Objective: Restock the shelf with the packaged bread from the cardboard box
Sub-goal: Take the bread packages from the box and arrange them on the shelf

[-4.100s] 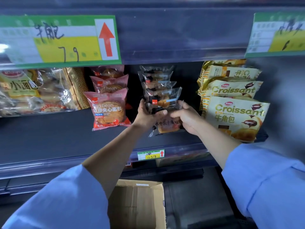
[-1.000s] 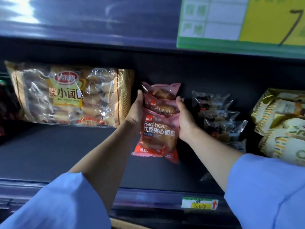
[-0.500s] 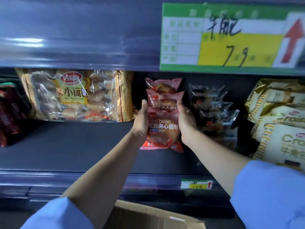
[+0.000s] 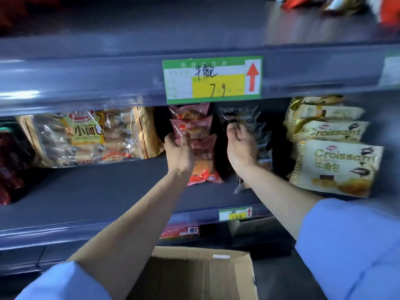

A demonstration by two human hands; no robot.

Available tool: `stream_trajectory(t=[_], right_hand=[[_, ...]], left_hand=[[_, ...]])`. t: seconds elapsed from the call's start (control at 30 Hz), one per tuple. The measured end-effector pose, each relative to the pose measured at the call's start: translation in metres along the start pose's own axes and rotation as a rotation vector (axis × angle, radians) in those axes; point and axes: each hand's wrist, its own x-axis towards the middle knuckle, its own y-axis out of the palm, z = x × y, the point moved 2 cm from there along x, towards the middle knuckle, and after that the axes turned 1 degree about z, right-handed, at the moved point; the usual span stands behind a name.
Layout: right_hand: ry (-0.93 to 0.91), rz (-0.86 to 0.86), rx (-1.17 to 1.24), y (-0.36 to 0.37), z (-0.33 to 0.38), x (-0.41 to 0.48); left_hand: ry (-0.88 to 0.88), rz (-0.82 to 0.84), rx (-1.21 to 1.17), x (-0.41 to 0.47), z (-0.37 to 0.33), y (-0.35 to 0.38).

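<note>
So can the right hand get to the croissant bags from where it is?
Probably yes. The right hand is up at the clear-wrapped packs, and the croissant bags sit just beside those on the same shelf, with their fronts uncovered and nothing between.

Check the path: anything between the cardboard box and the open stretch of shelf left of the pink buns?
Nothing visible. The cardboard box sits below the shelf, whose bare stretch left of the pink red-bean packs holds nothing in front. Both arms reach above the box toward the packs.

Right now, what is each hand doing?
Left hand: fingers curled at the pink bread packs, grip unclear.
Right hand: curled at the clear packs, grip unclear.
</note>
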Motion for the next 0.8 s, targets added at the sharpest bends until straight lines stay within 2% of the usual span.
stream_trajectory(t=[0.07,0.17,0.27,0.33,0.43,0.53,0.6,0.7,0.8], right_hand=[[-0.042,-0.123,-0.022,-0.035,0.0,0.009],[0.004,-0.317,-0.013,-0.101,-0.017,0.03],[0.167,-0.48,-0.096,-0.169,-0.046,0.045],[0.307,-0.551,-0.183,-0.205,-0.064,0.048],[0.541,-0.59,-0.251,-0.237,-0.094,0.049],[0.659,-0.551,-0.121,-0.249,-0.119,0.051],[0.65,-0.477,-0.051,-0.253,-0.129,0.057],[0.568,-0.408,0.02,-0.262,-0.138,0.075],[0.505,-0.355,0.141,-0.273,-0.144,0.092]], left_hand=[[0.097,0.071,0.019,-0.021,-0.015,0.026],[0.152,0.367,0.041,-0.056,-0.031,0.084],[0.102,0.702,0.223,-0.083,-0.032,0.144],[0.042,0.82,0.368,-0.089,-0.022,0.176],[-0.033,0.871,0.5,-0.083,0.003,0.214],[-0.099,0.892,0.549,-0.081,0.027,0.241],[-0.102,0.843,0.529,-0.08,0.037,0.256],[0.028,0.703,0.522,-0.075,0.043,0.276],[0.022,0.714,0.531,-0.076,0.047,0.289]])
